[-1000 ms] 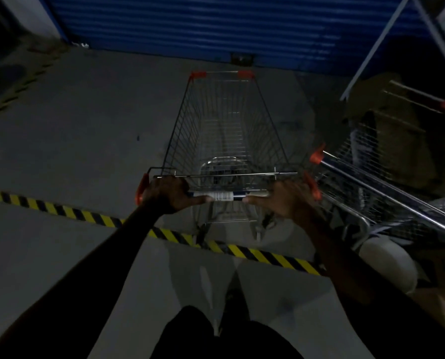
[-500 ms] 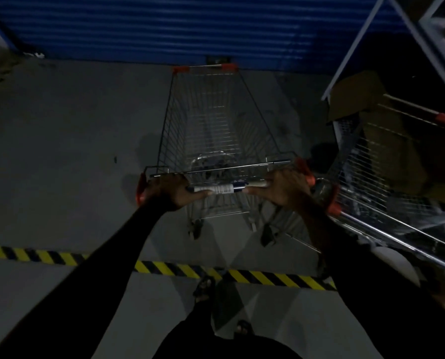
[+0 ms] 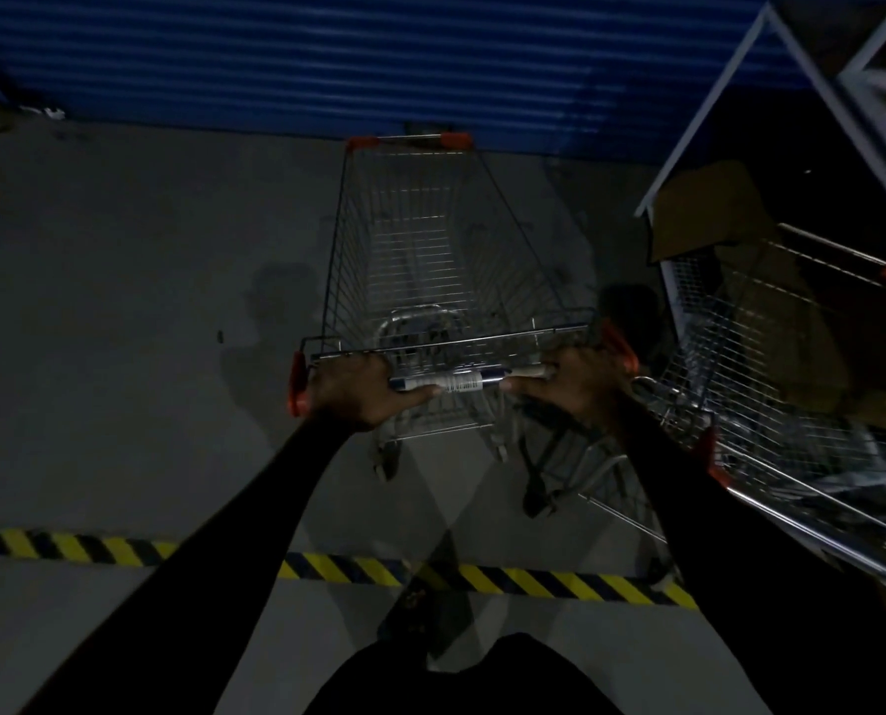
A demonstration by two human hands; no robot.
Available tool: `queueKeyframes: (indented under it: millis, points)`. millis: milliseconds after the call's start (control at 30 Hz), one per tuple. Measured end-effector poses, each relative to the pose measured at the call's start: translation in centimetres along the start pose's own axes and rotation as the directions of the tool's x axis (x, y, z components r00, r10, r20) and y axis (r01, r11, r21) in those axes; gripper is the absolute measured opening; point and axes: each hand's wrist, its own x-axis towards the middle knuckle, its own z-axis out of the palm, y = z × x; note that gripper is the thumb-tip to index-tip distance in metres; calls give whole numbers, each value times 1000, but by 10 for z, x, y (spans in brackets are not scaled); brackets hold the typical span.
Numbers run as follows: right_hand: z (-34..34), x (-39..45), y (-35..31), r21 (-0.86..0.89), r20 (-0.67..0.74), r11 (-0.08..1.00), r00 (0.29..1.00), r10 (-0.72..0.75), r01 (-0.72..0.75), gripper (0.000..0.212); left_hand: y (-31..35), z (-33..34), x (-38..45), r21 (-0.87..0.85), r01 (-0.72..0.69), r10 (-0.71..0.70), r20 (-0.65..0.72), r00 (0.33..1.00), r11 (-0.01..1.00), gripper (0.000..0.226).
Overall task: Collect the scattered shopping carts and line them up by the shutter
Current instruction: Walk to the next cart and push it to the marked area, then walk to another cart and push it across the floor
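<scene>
Dim concrete floor (image 3: 121,301), a blue roller shutter (image 3: 379,59) across the far side, and a yellow-and-black hazard stripe (image 3: 534,577) running along the near floor. Beyond that stripe stands the shopping cart (image 3: 430,250), in the middle of the scene, its orange-capped nose right up at the foot of the shutter, whether touching I cannot tell. The left hand (image 3: 358,387) is wrapped round the push bar (image 3: 456,381), and the right hand (image 3: 572,381) grips its other end, a bit blurred. The cart's long axis runs near to far, nose to the shutter, handle toward the person. To the right, just beside it, more carts (image 3: 771,405) sit at an angle, one holding cardboard. So this cart looks almost parked; it wants letting go, and any others out of view remain to be fetched.
</scene>
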Motion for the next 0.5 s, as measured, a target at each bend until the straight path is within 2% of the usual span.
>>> queueKeyframes:
  millis: [67, 133, 200, 267, 333, 367, 433, 500]
  points:
    - [-1, 2, 2, -14, 0, 999, 999, -39, 39, 64, -5, 13, 5, 0, 4, -4, -41, 999, 1000, 104]
    - [1, 2, 5, -20, -14, 998, 999, -52, 52, 64, -4, 23, 5, -1, 15, -15, -63, 998, 1000, 94]
    - [7, 2, 9, -40, -28, 997, 998, -65, 63, 79, 3, 31, -1, -50, 3, -10, -150, 989, 999, 83]
    - [17, 2, 15, -94, -65, 992, 994, -92, 86, 96, 11, 45, -14, -73, -46, 21, -311, 950, 996, 70]
    - [32, -1, 27, -131, -130, 977, 974, -184, 167, 87, 24, 64, -29, -43, -29, 8, -426, 905, 999, 58]
    - [39, -6, 31, -118, -171, 973, 961, -219, 201, 74, 33, 72, -38, -29, -3, -10, -446, 895, 1000, 61]
    - [49, -15, 36, -101, -260, 963, 928, -269, 250, 58, 48, 86, -57, -20, 44, -48, -446, 894, 999, 73]
    - [52, -24, 34, -87, -295, 960, 913, -281, 267, 56, 61, 93, -75, -38, 88, -96, -420, 903, 995, 78]
